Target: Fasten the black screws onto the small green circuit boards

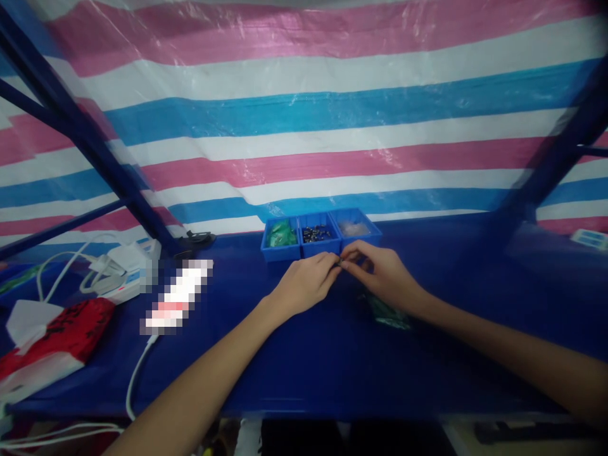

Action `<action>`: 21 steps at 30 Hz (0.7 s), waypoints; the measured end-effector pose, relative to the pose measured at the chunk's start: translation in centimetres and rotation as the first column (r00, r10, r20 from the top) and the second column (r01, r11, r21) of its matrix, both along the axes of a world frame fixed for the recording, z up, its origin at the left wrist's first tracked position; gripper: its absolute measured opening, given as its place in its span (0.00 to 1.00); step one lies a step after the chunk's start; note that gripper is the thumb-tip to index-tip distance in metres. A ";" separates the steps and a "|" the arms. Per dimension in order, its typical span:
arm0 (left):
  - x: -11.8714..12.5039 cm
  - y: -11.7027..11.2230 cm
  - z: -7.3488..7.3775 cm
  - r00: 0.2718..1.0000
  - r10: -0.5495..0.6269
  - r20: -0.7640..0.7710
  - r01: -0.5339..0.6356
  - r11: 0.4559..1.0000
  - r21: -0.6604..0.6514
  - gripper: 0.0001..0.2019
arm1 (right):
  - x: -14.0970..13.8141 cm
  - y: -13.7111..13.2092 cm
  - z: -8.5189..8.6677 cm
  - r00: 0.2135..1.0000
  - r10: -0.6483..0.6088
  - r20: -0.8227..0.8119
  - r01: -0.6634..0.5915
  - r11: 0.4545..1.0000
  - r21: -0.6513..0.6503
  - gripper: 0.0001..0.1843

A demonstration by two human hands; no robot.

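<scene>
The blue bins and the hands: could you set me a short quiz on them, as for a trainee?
1. How many blue bins stand in the row?
2. True or false: the green contents lie in the middle bin.
3. Where do the left hand and right hand pinch a small dark piece?
A. Over the red packet
B. Under the table
C. In front of the bins

Key: 1: three. 2: false; the green contents lie in the leftmost bin. 3: C.

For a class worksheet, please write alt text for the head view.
A person's left hand and right hand pinch a tiny part together over a blue table. Behind them stand three blue bins, the middle one holding small parts, before a striped sheet.
</scene>
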State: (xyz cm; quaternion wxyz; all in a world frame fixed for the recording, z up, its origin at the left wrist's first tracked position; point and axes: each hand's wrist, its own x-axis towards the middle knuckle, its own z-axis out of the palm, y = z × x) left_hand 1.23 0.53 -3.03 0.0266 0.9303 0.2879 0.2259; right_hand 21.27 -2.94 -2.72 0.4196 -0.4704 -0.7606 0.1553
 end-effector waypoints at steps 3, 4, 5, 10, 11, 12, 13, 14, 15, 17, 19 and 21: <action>0.0 0.2 -0.2 1.000 0.018 -0.021 -0.018 1.000 0.011 0.13 | 0.1 0.1 0.0 0.999 0.030 0.026 -0.030 0.999 0.019 0.07; 0.0 0.2 -0.3 0.999 0.027 -0.024 -0.026 1.000 0.016 0.13 | 0.1 0.2 0.0 0.999 0.039 0.035 -0.040 0.999 0.025 0.07; 0.0 0.2 -0.3 0.999 0.035 -0.026 -0.035 0.999 0.021 0.13 | 0.1 0.2 0.0 0.998 0.046 0.041 -0.047 0.998 0.029 0.08; 0.1 0.1 -0.2 0.997 0.072 -0.016 -0.072 0.997 0.019 0.14 | 0.2 0.2 0.0 0.995 0.043 0.086 -0.047 0.998 0.045 0.06; 0.1 0.0 -0.1 0.997 0.083 -0.005 -0.083 0.996 0.013 0.14 | 0.2 0.3 0.0 0.994 0.036 0.107 -0.042 0.997 0.059 0.06; 0.2 -0.1 0.0 0.995 0.096 0.014 -0.096 0.995 0.007 0.14 | 0.3 0.4 0.1 0.991 0.029 0.132 -0.040 0.996 0.086 0.05; 0.2 -0.1 0.1 0.993 0.114 0.039 -0.114 0.993 0.002 0.13 | 0.4 0.7 0.3 0.986 0.022 0.164 -0.043 0.991 0.124 0.05; 0.2 -0.1 0.1 0.988 0.136 0.069 -0.136 0.991 -0.003 0.12 | 0.4 1.1 0.5 0.980 0.011 0.201 -0.047 0.984 0.173 0.06; 0.1 0.0 0.2 0.982 0.162 0.101 -0.163 0.987 -0.007 0.11 | 0.4 1.8 0.7 0.970 -0.003 0.244 -0.054 0.973 0.225 0.06; -0.1 0.3 0.3 0.963 0.220 0.155 -0.221 0.975 -0.010 0.09 | 0.1 3.7 1.2 0.940 -0.046 0.339 -0.067 0.947 0.315 0.09; -0.4 0.7 0.4 0.948 0.263 0.179 -0.266 0.964 -0.009 0.08 | -0.5 5.9 1.7 0.906 -0.102 0.411 -0.052 0.936 0.347 0.12; -0.7 1.0 0.4 0.945 0.278 0.172 -0.283 0.959 -0.001 0.06 | -1.1 7.7 2.2 0.891 -0.142 0.431 -0.015 0.940 0.340 0.14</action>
